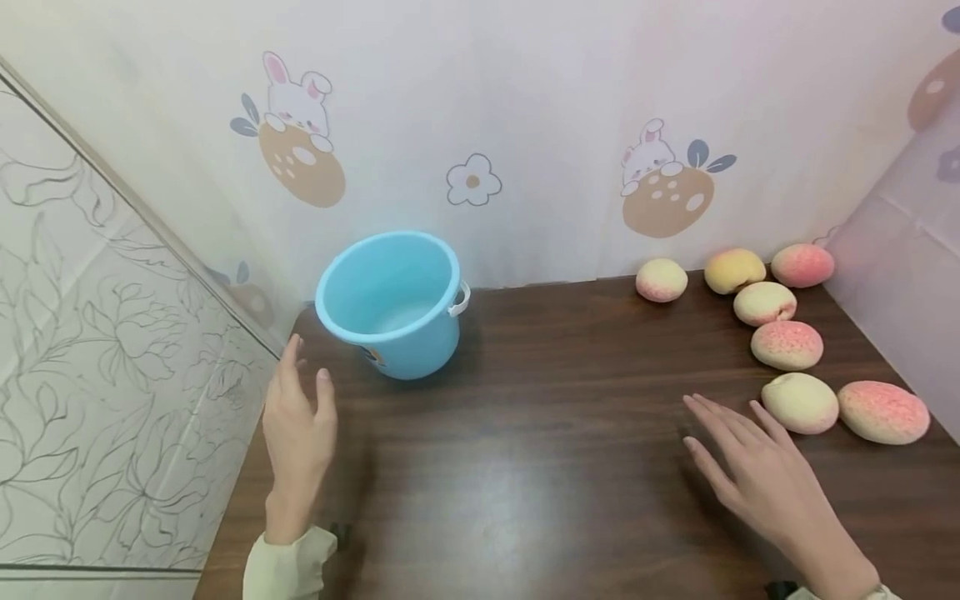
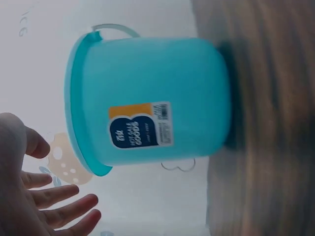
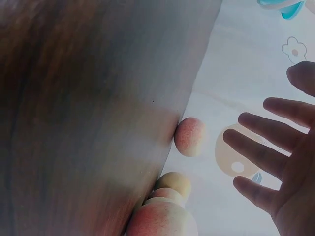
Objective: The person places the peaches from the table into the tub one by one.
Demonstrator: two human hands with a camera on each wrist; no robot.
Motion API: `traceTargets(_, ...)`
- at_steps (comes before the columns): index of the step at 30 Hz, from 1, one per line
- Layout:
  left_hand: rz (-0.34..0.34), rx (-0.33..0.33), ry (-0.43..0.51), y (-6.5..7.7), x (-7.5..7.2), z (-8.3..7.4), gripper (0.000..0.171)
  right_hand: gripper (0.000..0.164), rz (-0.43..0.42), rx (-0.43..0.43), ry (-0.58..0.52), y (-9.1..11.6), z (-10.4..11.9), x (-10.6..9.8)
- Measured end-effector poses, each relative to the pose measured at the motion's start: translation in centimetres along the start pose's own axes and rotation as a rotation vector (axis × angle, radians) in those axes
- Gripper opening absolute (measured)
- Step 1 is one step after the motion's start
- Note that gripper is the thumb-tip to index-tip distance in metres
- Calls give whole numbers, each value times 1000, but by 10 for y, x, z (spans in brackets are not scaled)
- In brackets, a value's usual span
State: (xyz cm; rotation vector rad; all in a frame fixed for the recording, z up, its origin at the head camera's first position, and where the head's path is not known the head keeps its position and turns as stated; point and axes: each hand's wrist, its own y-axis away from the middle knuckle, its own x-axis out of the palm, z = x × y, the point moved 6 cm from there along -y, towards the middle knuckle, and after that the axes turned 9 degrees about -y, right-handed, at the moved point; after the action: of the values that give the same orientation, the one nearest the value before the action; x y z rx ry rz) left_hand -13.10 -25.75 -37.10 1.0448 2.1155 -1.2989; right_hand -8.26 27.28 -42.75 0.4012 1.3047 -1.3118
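A light blue plastic bucket (image 1: 420,350) with a white handle stands upright at the back left of the brown table; its inside looks bare. My left hand (image 1: 300,425) is held just in front and left of it, fingers extended, thumb apart, holding nothing. In the left wrist view the bucket's side shows a label (image 2: 140,125). My right hand (image 1: 765,475), fingers spread and holding nothing, hovers over the right part of the table. Closest to it is a pale peach (image 1: 800,403), beside a pinker peach (image 1: 883,412) farther right.
Several more peaches lie toward the back right corner, among them a speckled peach (image 1: 787,345), a yellow peach (image 1: 735,271) and a lone peach (image 1: 662,280) near the back wall. A wall (image 1: 540,125) with rabbit prints borders the back; a flower-patterned panel (image 1: 127,350) stands left.
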Motion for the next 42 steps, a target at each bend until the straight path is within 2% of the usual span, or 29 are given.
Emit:
traceTargets(7,131,-210,214,-17,8,4,55,53,-37,-7,19,3,-4,-5)
traceTargets(11,209,-286,326,-29,16,1,58,52,-55,-2,33,2,-8,-10)
traceTargets(15,285,-356,430,-40,29,-1,67,49,-44,45,34,5,-16,-13)
traceTargets(19,320,-415,525,-48,42,-1,71,50,-70,55,45,8,-23,-19)
traceTargets(23,318,-446,553,-49,51,3,69,55,-117,39,65,8,-28,-25)
traceTargets(28,295,-474,559,-48,54,8,67,53,-117,72,65,9,-35,-25)
traceTargets(36,273,-475,585,-49,56,8,63,45,-131,94,70,11,-51,-30)
traceTargets(42,300,-480,578,-46,58,5,65,42,-149,96,85,10,-64,-33)
